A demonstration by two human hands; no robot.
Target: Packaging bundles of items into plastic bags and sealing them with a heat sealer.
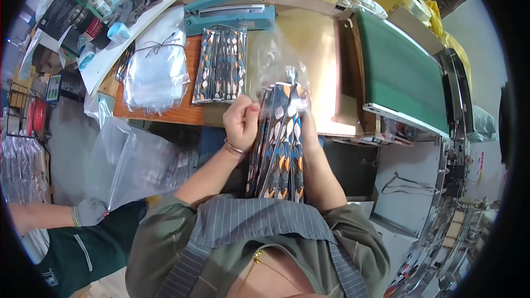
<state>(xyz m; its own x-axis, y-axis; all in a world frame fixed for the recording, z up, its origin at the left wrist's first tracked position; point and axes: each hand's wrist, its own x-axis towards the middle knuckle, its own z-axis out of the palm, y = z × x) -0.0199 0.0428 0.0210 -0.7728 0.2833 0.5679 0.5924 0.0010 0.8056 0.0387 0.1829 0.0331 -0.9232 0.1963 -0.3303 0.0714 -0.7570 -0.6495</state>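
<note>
A bundle of long, slim patterned packets (282, 160), dark with orange, blue and white leaf shapes, stands between my forearms, its lower end against my apron. Over its far end lies a clear plastic bag (269, 60), crumpled and shiny. At the bundle's left side, my left hand (241, 120) is closed with the thumb up, pinching the bag's edge. Along the right side is my right hand (309, 128); its fingers are hidden behind the bundle and the plastic.
Similar packets (221, 66) lie bagged on the table beside tied clear bags (154, 80). Behind is a teal bag sealer (232, 17). A green conveyor belt (400, 69) runs at right. At left, another person's gloved hand (90, 212) holds a large plastic bag (138, 160).
</note>
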